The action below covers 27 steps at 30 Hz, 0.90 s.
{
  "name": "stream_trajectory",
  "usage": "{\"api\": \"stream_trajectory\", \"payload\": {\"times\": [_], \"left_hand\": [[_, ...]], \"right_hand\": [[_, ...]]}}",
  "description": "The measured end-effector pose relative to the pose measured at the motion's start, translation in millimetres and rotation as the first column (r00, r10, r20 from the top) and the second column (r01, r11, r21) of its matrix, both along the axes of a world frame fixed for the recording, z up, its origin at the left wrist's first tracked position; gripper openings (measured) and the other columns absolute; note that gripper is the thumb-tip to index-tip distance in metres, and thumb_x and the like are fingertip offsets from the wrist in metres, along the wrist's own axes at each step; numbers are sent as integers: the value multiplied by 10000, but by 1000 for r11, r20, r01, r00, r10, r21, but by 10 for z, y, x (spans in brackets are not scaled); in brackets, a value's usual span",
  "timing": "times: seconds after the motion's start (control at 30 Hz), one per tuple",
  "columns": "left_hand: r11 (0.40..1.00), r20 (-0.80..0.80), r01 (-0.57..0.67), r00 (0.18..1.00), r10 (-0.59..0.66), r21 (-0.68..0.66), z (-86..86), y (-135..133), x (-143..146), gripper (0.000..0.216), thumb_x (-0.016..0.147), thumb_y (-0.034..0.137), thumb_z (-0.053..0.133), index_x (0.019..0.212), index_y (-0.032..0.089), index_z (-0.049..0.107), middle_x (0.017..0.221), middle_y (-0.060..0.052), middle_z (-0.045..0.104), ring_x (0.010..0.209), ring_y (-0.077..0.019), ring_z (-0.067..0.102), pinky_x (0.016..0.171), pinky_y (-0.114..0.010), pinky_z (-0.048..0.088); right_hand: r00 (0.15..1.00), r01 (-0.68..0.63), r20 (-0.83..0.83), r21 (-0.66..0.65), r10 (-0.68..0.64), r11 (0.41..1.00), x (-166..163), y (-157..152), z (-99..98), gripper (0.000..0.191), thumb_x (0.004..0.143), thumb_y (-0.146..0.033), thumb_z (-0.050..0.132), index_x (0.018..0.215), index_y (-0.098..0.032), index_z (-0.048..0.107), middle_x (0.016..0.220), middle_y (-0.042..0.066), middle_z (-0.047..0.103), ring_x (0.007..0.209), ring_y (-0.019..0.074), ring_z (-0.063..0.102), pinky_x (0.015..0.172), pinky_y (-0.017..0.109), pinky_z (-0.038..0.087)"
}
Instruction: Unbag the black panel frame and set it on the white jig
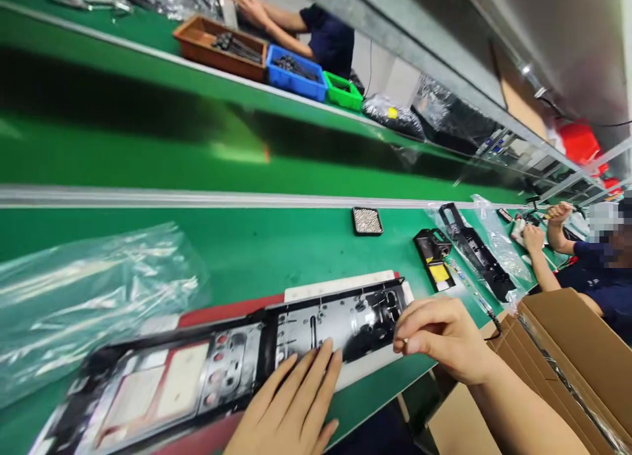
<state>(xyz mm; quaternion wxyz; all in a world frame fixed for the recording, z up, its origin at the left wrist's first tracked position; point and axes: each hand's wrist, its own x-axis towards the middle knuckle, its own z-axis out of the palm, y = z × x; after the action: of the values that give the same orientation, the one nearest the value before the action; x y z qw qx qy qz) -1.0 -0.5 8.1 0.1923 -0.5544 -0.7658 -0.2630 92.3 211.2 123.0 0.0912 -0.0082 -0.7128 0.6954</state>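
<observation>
Green bench [276, 251]; left hand [291, 402] flat on black panel [326, 326].

— What kind of place is this?
— A factory assembly line: a long green conveyor belt [148, 145] runs between green work surfaces [276, 244].
— What else shows it?
— Parts bins [295, 73], a screw tray [367, 220], black plastic housings [474, 247], cardboard cartons [567, 363], and seated co-workers [592, 270] along both sides
</observation>
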Motion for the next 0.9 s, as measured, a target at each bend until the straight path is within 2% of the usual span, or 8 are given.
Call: {"api": "stream_trajectory", "payload": {"times": [0.1, 0.27, 0.4, 0.47, 0.53, 0.67, 0.77, 0.9], "left_hand": [[999, 22, 10, 1000, -9, -34, 80, -30, 37, 532, 1008, 394, 269, 1496, 187, 226, 1351, -69, 560, 1158, -222, 555, 1200, -340, 158], [997, 66, 46, 997, -43, -56, 77, -67, 56, 507, 1002, 337, 317, 1466, 131, 309, 1405, -101, 504, 1200, -256, 527, 1199, -385, 172], [994, 78, 54, 996, -47, -99, 102, -66, 63, 468, 996, 301, 338, 1422, 111, 387, 1454, -112, 445, 1229, -272, 508, 1202, -402, 169], [991, 73, 49, 997, -40, -122, 116, -68, 68, 461, 995, 295, 347, 1412, 105, 398, 1448, -116, 451, 1214, -270, 516, 1205, -403, 161], [989, 65, 47, 997, -38, -140, 124, -73, 75, 452, 993, 288, 352, 1400, 101, 413, 1438, -117, 462, 1208, -268, 519, 1208, -409, 154], [989, 64, 35, 998, -26, -145, 126, -86, 89, 430, 995, 251, 337, 1389, 103, 428, 1419, -106, 485, 1216, -253, 513, 1211, -408, 160], [989, 61, 37, 998, -28, -146, 128, -100, 93, 438, 995, 244, 334, 1394, 84, 417, 1423, -122, 476, 1202, -265, 523, 1206, -421, 170], [988, 65, 44, 997, -35, -148, 123, -109, 83, 452, 991, 229, 333, 1415, 81, 386, 1441, -124, 455, 1205, -273, 523, 1209, -425, 160]], "right_hand": [[1000, -8, -18, -73, 7, 997, 39, -29, -28, 249, 869, -74, 652, 1001, -268, 736, 884, 37, 614, 816, 76, 613, 740, 140, 539], [1000, -24, 14, -178, 27, 984, 25, -64, -36, 194, 876, -61, 635, 994, -192, 718, 873, 59, 614, 819, 91, 623, 721, 145, 559], [997, -70, 12, -170, 73, 983, 28, -87, -44, 257, 923, -29, 538, 1051, -209, 670, 942, 41, 619, 842, 76, 627, 746, 140, 565], [998, -58, 22, -48, 59, 997, 36, -77, -69, 264, 938, -23, 502, 1067, -212, 633, 956, 25, 618, 837, 69, 624, 743, 143, 563], [999, -3, 39, 213, -5, 977, 35, -46, -110, 233, 939, -22, 501, 1058, -194, 604, 955, 16, 616, 845, 60, 616, 754, 139, 546], [999, 43, -15, 661, -45, 749, -19, 51, -223, 155, 924, -47, 553, 1009, -160, 616, 1034, 21, 590, 1001, 81, 560, 882, 224, 485], [998, 70, -54, 758, -45, 648, -73, 106, -307, 115, 923, -103, 586, 959, -177, 667, 1042, 28, 570, 1042, 124, 501, 922, 312, 424], [998, 45, -14, 789, -56, 613, -108, 117, -390, 128, 922, -149, 600, 900, -202, 714, 1071, 34, 554, 1095, 160, 447, 984, 356, 369]]}}
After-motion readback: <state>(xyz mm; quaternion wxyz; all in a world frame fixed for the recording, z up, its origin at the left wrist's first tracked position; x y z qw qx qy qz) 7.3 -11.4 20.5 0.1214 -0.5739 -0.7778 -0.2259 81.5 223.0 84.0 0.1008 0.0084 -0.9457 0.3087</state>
